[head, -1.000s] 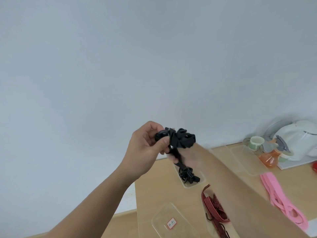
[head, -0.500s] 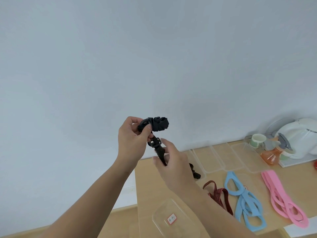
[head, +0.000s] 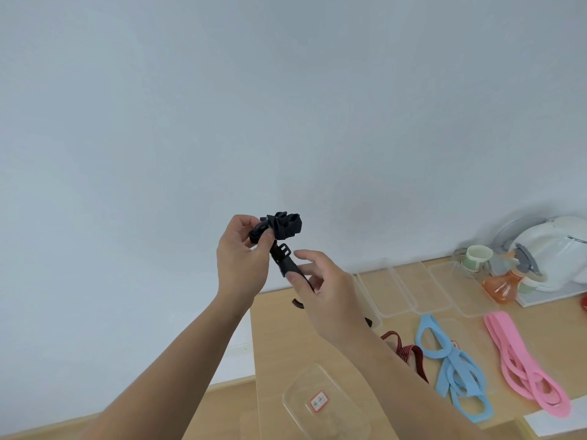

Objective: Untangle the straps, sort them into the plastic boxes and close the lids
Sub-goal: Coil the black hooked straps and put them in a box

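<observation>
Black webbing strap with a plastic buckle (head: 282, 228) is held up in the air over the table's rear left corner, wadded at the top. Left hand (head: 243, 258) pinches the wad between thumb and curled fingers. Right hand (head: 327, 293) was at the wad a second ago and now pinches the tail just below the buckle, index finger loose. A short length is paid out between our hands. We judge the untangling is under way and this strap is not boxed yet.

Light wooden table (head: 276, 344):
- Row of clear plastic boxes (head: 397, 287) at the rear, lids off.
- Clear lid with a red-edged label (head: 324, 404) near us.
- Red striped strap (head: 406, 347), blue straps (head: 454, 369) and pink straps (head: 524, 366) in front of the row.

Plain pale wall (head: 286, 106) behind. White appliance (head: 559, 249) and orange spray bottle (head: 502, 284) at far right.
</observation>
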### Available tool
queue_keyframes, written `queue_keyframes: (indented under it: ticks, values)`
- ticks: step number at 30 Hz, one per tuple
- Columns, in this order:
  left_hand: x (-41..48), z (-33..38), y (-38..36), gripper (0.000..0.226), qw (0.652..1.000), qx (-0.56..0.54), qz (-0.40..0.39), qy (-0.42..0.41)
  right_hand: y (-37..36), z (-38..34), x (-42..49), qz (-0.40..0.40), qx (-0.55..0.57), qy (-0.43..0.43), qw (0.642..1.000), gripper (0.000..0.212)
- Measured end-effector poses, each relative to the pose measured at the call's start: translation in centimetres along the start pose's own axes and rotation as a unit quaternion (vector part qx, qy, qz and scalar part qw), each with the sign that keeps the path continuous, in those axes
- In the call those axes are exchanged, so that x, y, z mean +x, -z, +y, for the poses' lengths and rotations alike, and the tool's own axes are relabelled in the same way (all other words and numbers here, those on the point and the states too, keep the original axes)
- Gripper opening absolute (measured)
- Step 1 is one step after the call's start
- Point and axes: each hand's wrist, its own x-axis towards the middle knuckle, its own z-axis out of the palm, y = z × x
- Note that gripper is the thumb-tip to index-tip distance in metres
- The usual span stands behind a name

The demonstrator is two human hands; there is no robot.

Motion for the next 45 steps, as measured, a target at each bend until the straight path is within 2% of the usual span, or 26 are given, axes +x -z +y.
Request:
queue_keyframes:
  ticks: [4,9,13,15,18,20,22,23,26,29,34,36,38,42,45]
  values:
    - [0.0,0.2,0.1,0.018,1.0,0.004,-0.01,-0.007,1.0,-1.0,0.2,-0.079,0.025,-0.011,0.997,0.01]
    - [-0.2,0.6,0.1,0.016,1.0,-0.005,-0.008,-0.004,2.4,-1.6,0.8,-0.173,0.161,-0.058,0.97,0.023]
    - [-0.6,1.1,-0.1,0.012,0.999,-0.036,-0.024,0.015,3.8,-1.7,1.2,-0.244,0.273,-0.055,0.929,0.04]
    - [-0.9,1.3,-0.4,0.014,0.998,-0.048,-0.035,0.026,3.6,-1.6,1.2,-0.213,0.212,-0.009,0.954,0.036]
    - [-1.4,1.5,-0.9,0.014,0.996,-0.061,-0.051,0.036,2.6,-1.5,1.4,-0.12,0.063,0.079,0.988,0.021]
    - [-1.5,1.6,-1.1,0.015,0.994,-0.074,-0.064,0.038,2.3,-1.2,1.7,-0.074,-0.048,0.164,0.983,0.015]
    - [-1.6,1.7,-1.2,0.015,0.995,-0.07,-0.066,0.04,2.2,-0.8,2.0,-0.024,-0.15,0.229,0.962,0.026]
    - [-1.6,1.8,-1.1,0.015,0.995,-0.065,-0.068,0.041,2.2,-0.5,2.1,-0.004,-0.163,0.238,0.958,0.03]
    - [-1.6,1.9,-0.9,0.013,0.996,-0.038,-0.08,0.028,2.1,-0.3,1.9,0.03,-0.098,0.222,0.97,0.025]
    - [-1.8,1.8,-1.1,0.015,0.995,0.039,-0.091,-0.028,2.1,-1.0,1.3,0.017,-0.015,0.181,0.983,0.02]
    - [-1.8,1.2,-1.6,0.019,0.982,0.136,-0.094,-0.095,1.8,-1.6,1.5,-0.017,0.078,-0.001,0.997,0.047]
    - [-1.8,1.0,-1.7,0.018,0.978,0.149,-0.096,-0.108,2.1,-1.9,1.6,-0.03,0.098,-0.044,0.994,0.041]
    - [-1.9,0.9,-1.7,0.016,0.972,0.171,-0.1,-0.124,2.4,-2.4,1.6,-0.027,0.068,-0.063,0.995,0.036]
    - [-2.3,0.5,-1.3,0.009,0.957,0.208,-0.13,-0.158,2.9,-3.0,1.7,-0.061,-0.059,-0.094,0.992,0.039]
    - [-2.3,0.4,-1.1,0.005,0.948,0.223,-0.165,-0.156,3.2,-3.6,1.6,-0.068,-0.127,-0.1,0.984,0.036]
